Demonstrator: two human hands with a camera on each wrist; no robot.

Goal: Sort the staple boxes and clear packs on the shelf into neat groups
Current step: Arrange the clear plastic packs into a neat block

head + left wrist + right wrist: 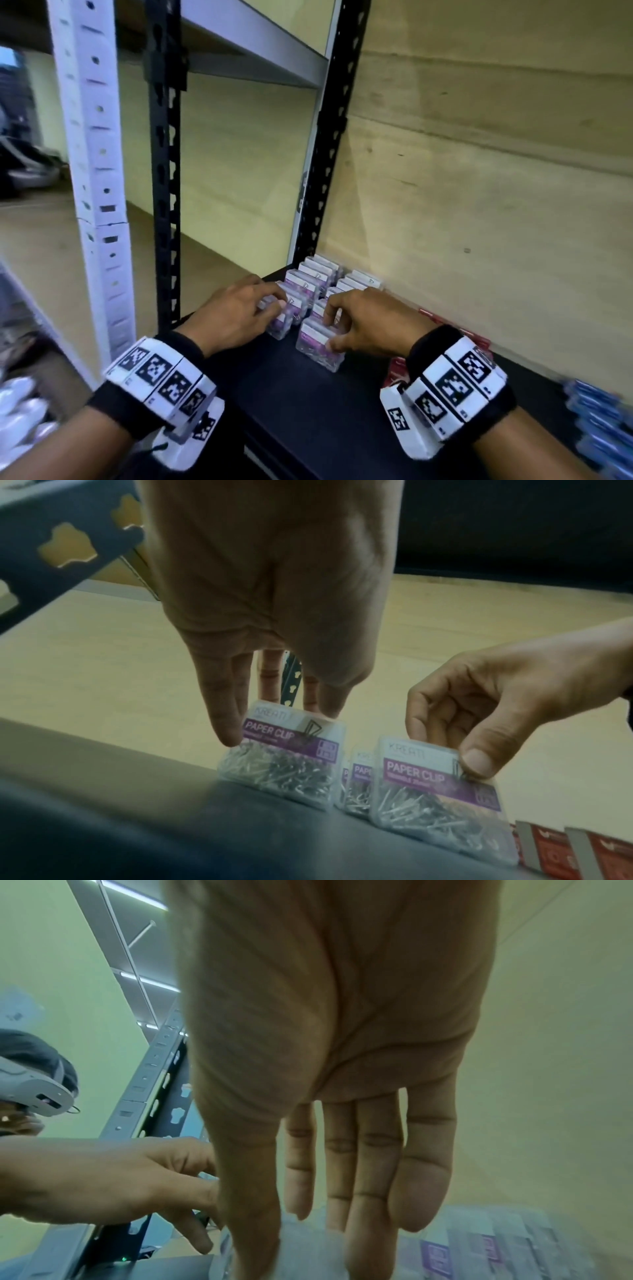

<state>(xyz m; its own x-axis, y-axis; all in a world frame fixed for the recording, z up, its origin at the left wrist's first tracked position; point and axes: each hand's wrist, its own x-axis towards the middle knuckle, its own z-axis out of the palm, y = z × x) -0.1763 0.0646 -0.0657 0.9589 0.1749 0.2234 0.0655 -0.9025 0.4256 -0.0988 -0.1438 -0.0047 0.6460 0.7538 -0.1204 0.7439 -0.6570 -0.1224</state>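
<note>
Clear packs of paper clips with purple labels stand in two rows (310, 279) at the back left corner of the black shelf (294, 394). My left hand (274, 305) holds the front pack of the left row (282, 327), thumb on its face and fingers behind it (284, 761). My right hand (329, 333) pinches the top of the front pack of the right row (320, 347), which the left wrist view shows upright on the shelf (435, 788). Red staple boxes (474, 337) lie along the wall to the right.
More red staple boxes (551, 850) sit just right of the right-hand pack. Blue boxes (596, 414) are stacked at the far right edge. A black slotted post (166, 192) stands left of the packs, and the plywood wall (479, 171) closes the back.
</note>
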